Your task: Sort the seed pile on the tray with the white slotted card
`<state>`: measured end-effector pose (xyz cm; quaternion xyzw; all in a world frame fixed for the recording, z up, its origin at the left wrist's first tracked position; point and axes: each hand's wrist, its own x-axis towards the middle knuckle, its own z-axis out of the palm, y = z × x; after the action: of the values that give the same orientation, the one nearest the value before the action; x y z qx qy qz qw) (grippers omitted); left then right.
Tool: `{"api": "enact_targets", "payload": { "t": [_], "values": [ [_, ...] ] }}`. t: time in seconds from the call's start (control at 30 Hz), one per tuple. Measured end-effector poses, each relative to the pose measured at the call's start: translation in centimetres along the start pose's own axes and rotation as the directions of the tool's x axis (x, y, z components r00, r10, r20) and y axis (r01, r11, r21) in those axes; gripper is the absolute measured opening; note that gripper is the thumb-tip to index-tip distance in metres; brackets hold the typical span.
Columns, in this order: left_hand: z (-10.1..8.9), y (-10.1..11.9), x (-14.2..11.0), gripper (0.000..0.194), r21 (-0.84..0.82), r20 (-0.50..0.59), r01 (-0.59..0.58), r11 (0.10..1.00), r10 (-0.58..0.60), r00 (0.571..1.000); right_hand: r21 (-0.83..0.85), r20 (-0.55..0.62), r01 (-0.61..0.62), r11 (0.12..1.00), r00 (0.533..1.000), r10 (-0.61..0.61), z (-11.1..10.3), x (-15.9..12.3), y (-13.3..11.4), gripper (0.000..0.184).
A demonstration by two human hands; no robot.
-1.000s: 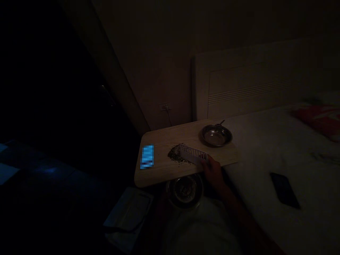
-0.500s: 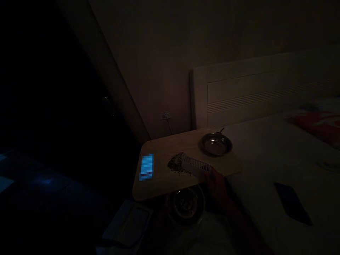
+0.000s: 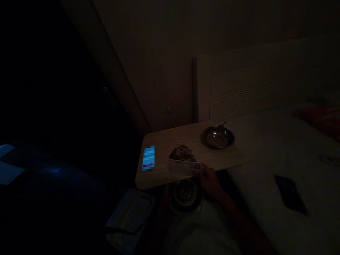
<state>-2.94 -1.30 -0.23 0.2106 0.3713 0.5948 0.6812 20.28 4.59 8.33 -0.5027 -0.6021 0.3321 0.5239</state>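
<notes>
White slotted tray [image 3: 185,168] has swung to the near side of the dark grain pile [image 3: 181,153]; half a second ago it lay angled at the pile's right edge. Right hand [image 3: 209,178] went with it.

Room's very dim from where I'm standing. Biggest first: bed [image 3: 257,152], pale and soft, fills the right; headboard [image 3: 239,79] behind it is flat panel with fine horizontal ribs. Table [image 3: 155,180]: pale wood grain, rounded corners. Far right on it, a shiny round metal basin [image 3: 218,131], shallow, with a thin handle-like piece sticking up past the far rim. Just off the table's near edge, a second round bowl [image 3: 199,200], dull rim, reddish bits inside.

Key relation: pile sits far-left of the right hand, just beyond the tray. Tray's long axis runs left-right, along the pile's near edge. Right hand is the nearer one, fingers closed on the tray's right end. Left hand [image 3: 164,202] is a faint shape by the near bowl's left side; can't tell its grip.

Tray: long, narrow, plastic-looking, row of slots. Glowing blue screen [image 3: 148,158], rectangular, left of the pile. Grains: tiny, loose, scattered at the far-right fringe.
</notes>
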Motion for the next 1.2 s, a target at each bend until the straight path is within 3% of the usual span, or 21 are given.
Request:
{"api": "enact_targets", "payload": {
  "t": [0.17, 0.37, 0.5, 0.8, 1.07, 1.2],
  "values": [
    [1.2, 0.4, -0.1, 0.053, 0.003, -0.003, 0.024, 1.0, -0.024, 1.0, 0.093, 0.041, -0.044, 0.995, 0.998, 0.04, -0.6, -0.2, 0.6, 0.029],
    [2.5, 1.6, -0.7, 0.035, 0.029, 0.02, -0.008, 1.0, 0.008, 1.0, 0.143, -0.218, -0.11, 0.984, 0.966, 0.14, -2.6, 0.1, 2.0, 0.033],
    [2.1, 1.6, -0.8, 0.037, 0.054, -0.02, 0.017, 0.998, -0.016, 1.0, 0.086, -0.316, -0.116, 0.99, 0.939, 0.138, -3.2, 0.3, 2.2, 0.032],
    [3.0, 1.6, -0.3, 0.036, -0.053, 0.02, 0.138, 0.989, -0.137, 0.99, 0.031, -0.211, -0.054, 0.998, 0.976, 0.059, -2.1, 0.4, 1.5, 0.031],
    [4.3, 2.1, -0.7, 0.04, -0.074, 0.052, 0.118, 0.99, -0.115, 0.992, -0.051, -0.164, -0.012, 0.999, 0.986, 0.004, -1.5, 0.7, 0.4, 0.032],
    [3.9, 1.8, -0.7, 0.04, -0.042, 0.035, 0.097, 0.994, -0.095, 0.995, -0.052, -0.148, -0.01, 0.999, 0.989, 0.002, -1.6, 0.6, 0.1, 0.033]
  ]
}}
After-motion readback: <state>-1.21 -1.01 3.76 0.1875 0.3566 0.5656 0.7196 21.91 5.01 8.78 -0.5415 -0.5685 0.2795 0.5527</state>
